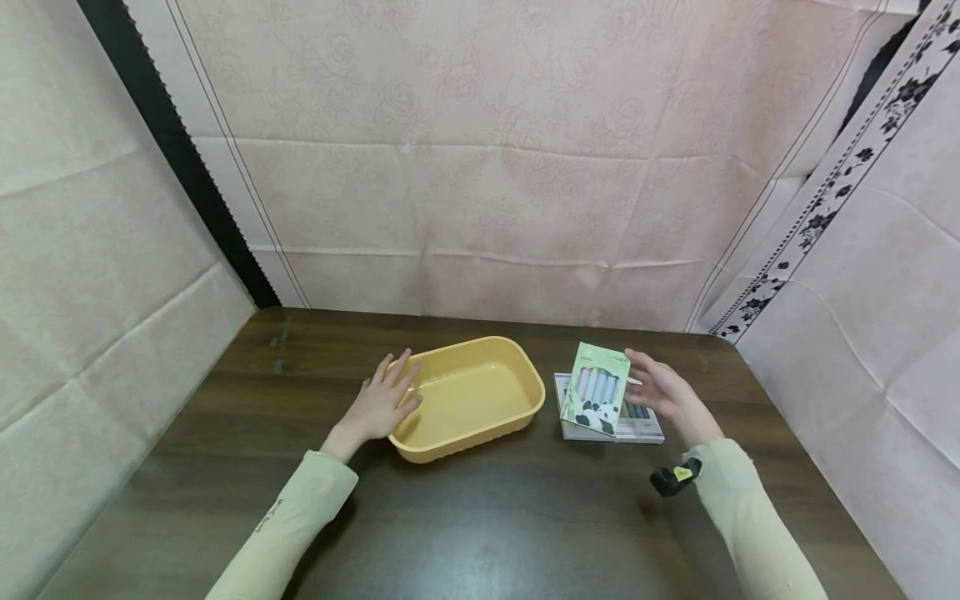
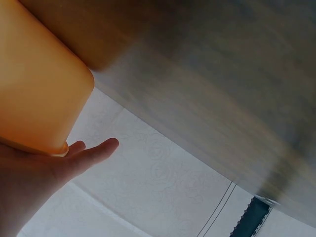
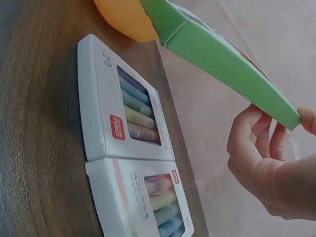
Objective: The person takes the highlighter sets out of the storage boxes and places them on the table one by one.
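Note:
My left hand (image 1: pixel 381 404) rests with spread fingers at the left rim of a yellow plastic basin (image 1: pixel 476 400). From the left wrist view, the thumb and fingertips lie close to the rim of the basin (image 2: pixel 44 89). On the other side, my right hand (image 1: pixel 666 392) pinches a green box of pens (image 1: pixel 587 385) by its edge, between thumb and fingers. The box has a panda print and a window showing pale pens. It is raised and tilted above two white highlighter boxes (image 3: pixel 101 108), which lie side by side on the table.
The dark wooden table (image 1: pixel 465 525) ends at pale patterned cloth (image 1: pixel 480 208) hung behind and at both sides. A black strap with a yellow tag (image 1: pixel 678 477) sits on the right wrist. The white boxes stand to the right of the basin.

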A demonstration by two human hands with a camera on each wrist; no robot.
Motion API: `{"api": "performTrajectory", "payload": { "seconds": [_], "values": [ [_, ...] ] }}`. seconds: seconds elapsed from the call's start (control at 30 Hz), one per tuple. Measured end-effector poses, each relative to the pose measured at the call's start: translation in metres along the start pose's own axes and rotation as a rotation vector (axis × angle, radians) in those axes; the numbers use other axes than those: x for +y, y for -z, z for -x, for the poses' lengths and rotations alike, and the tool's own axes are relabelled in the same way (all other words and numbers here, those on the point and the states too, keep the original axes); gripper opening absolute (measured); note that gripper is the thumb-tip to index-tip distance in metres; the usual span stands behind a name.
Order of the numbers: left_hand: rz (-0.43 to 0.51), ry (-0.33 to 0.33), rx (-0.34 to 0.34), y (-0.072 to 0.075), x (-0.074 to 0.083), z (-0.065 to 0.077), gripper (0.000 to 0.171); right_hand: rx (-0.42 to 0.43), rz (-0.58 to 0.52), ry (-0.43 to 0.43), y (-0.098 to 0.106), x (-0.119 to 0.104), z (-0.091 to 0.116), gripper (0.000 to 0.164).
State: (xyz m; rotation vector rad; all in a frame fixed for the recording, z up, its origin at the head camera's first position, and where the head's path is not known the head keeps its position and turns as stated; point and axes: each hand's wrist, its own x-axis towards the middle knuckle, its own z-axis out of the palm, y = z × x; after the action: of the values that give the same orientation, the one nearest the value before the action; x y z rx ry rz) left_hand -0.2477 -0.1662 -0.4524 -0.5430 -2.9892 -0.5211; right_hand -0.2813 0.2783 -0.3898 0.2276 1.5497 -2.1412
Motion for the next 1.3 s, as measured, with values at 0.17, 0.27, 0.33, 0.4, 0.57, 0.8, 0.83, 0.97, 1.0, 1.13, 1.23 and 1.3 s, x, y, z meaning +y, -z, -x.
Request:
{"api": "performTrajectory", "payload": {
  "seconds": [0.17,0.27,0.33,0.4,0.57,0.8,0.83,0.97,1.0,1.13,1.23,1.3],
  "values": [
    [-0.004,0.001,0.006,0.0,0.0,0.0,0.057,-0.009,0.015,-0.001,0.005,-0.001,0.003,0.014],
    [-0.004,-0.002,0.009,0.0,-0.001,0.0,0.058,-0.003,0.019,-0.006,0.009,-0.001,0.002,0.015],
    [-0.001,-0.006,0.014,0.0,0.0,0.0,0.058,0.001,0.022,-0.005,0.012,0.0,0.001,0.014],
    [0.001,-0.014,0.025,-0.001,0.0,0.0,0.058,0.006,0.016,-0.006,0.016,0.001,0.0,0.014],
    [0.003,-0.03,0.034,-0.001,-0.001,-0.001,0.057,0.016,0.025,-0.006,0.023,0.003,-0.002,0.013],
    [0.01,-0.023,0.022,-0.002,-0.002,0.0,0.058,0.043,0.072,-0.001,0.03,0.001,0.0,0.014],
    [0.009,-0.024,0.023,-0.002,-0.002,0.0,0.058,0.047,0.083,0.001,0.031,0.0,0.001,0.014],
    [0.006,-0.025,0.025,-0.001,-0.001,0.0,0.058,0.059,0.12,0.002,0.033,-0.001,0.004,0.015],
    [0.005,-0.025,0.025,-0.001,-0.001,0.0,0.058,0.066,0.124,0.003,0.033,-0.001,0.004,0.015],
    [0.006,-0.023,0.019,-0.001,0.0,0.0,0.058,0.08,0.117,0.0,0.038,-0.003,0.005,0.015],
    [0.004,-0.025,0.021,-0.001,-0.001,0.0,0.058,0.075,0.111,0.0,0.042,-0.004,0.006,0.016],
    [0.002,-0.026,0.025,-0.001,-0.001,0.0,0.057,0.074,0.11,0.002,0.045,-0.005,0.008,0.017]
  ]
}}
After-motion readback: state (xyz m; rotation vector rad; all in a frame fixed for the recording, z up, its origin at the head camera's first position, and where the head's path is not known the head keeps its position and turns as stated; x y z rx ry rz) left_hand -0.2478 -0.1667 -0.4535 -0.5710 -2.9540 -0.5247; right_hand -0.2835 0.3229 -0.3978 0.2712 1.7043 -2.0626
